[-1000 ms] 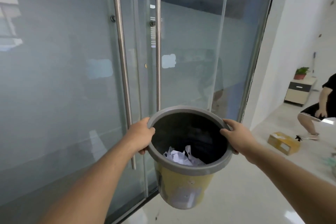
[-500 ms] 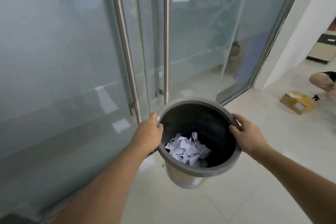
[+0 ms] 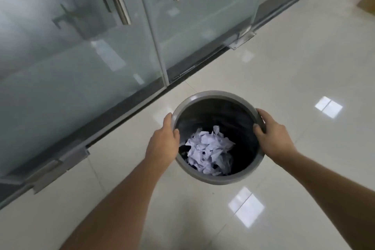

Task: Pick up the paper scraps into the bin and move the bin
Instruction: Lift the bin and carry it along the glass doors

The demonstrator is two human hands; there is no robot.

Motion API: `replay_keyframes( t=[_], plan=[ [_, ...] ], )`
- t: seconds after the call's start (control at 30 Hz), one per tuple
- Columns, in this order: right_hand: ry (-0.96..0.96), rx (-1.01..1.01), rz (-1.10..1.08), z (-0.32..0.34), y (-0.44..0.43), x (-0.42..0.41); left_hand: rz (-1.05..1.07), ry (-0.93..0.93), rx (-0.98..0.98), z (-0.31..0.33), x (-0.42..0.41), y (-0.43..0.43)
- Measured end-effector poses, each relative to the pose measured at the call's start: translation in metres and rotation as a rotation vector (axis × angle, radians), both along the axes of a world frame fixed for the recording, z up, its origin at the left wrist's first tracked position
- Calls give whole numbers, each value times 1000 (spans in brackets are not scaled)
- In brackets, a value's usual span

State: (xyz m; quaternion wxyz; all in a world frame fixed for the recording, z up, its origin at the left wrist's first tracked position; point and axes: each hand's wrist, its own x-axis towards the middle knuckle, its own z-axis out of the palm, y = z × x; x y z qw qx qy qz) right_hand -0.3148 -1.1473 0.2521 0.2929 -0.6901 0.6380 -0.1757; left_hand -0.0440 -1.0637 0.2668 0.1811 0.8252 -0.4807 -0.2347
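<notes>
A round bin with a grey rim (image 3: 211, 94) and dark inside is held low over the pale tiled floor, seen from straight above. A heap of white paper scraps (image 3: 210, 151) lies at its bottom. My left hand (image 3: 163, 144) grips the rim on the left side, thumb inside. My right hand (image 3: 273, 137) grips the rim on the right side, thumb over the edge. Whether the bin's base touches the floor is hidden.
Frosted glass doors (image 3: 81, 63) with steel pull handles (image 3: 119, 4) run along the left and top, with a dark floor track and metal hinge plates (image 3: 240, 40). Glossy floor tiles (image 3: 304, 67) spread to the right. A brown box corner (image 3: 368, 6) shows at the far right edge.
The bin has gone down from chest height toward the floor beside the glass doors, both hands still on its rim. My view has tipped downward.
</notes>
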Motion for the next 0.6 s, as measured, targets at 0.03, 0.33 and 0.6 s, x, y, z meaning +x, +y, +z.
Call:
replay_keyframes(
  t=[0.03, 0.33, 0.6],
  plan=[
    [1, 4, -1, -28, 2, -1, -5, 2, 0, -29, -1, 1],
    [-9, -7, -22, -178, 2, -6, -25, 61, 3, -181, -3, -2],
    [52, 26, -16, -209, 14, -7, -31, 61, -2, -216, -3, 4]
  ],
)
